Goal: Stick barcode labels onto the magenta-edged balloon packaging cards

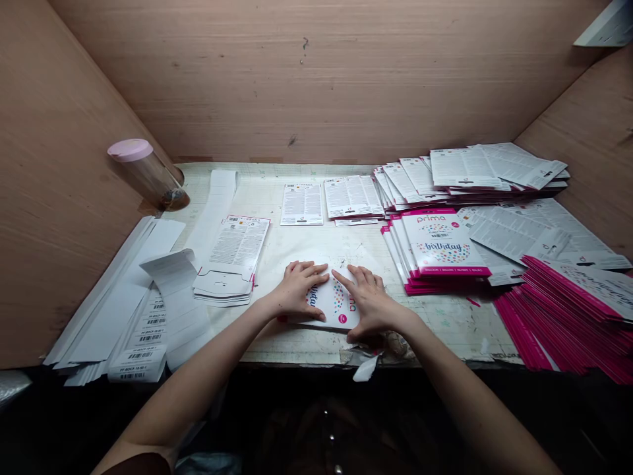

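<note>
A white printed packet (339,300) with "birthday" lettering and colored dots lies sideways near the table's front edge. My left hand (302,290) rests on its left part, fingers spread. On its right part lies my right hand (366,300), also with fingers apart, covering some of the print. Both palms face down and hide the packet's ends. Beyond my left hand is a small stack of white cards (232,257), text side up. Right of my right hand sits a pile of pink and white "prima birthday" packets (440,244).
Label strips (143,330) and long white paper strips (113,297) lie at the left, below a pink-lidded jar (148,171). Back-side-up packets (351,196) line the rear. Fanned pink packets (568,323) fill the right. A torn paper scrap (366,368) hangs at the front edge.
</note>
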`<move>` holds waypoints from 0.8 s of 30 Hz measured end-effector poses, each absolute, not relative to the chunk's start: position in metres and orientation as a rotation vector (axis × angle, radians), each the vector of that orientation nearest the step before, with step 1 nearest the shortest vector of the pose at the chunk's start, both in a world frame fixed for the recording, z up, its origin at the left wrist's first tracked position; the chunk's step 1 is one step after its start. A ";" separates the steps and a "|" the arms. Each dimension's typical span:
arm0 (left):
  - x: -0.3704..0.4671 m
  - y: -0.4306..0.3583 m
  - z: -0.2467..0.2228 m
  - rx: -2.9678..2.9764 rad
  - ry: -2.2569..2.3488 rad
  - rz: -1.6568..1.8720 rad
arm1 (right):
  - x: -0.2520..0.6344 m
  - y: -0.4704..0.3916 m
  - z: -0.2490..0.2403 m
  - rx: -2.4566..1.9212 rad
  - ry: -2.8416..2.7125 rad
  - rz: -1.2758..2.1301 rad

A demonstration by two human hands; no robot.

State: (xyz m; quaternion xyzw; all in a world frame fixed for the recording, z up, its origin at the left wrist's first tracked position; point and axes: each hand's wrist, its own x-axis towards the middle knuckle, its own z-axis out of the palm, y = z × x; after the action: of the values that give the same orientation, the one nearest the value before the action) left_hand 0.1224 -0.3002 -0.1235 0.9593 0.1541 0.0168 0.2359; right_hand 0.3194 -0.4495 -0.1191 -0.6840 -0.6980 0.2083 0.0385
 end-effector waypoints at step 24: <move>0.116 -0.298 -0.120 2.536 0.251 0.024 | 0.265 -0.425 -0.141 -1.718 -1.198 0.764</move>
State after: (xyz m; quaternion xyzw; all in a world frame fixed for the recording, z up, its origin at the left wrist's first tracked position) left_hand 0.1163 -0.2979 -0.1204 0.9516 0.0943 0.0091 0.2923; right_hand 0.2648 -0.4248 -0.1410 -0.6918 -0.4824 0.3076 0.4406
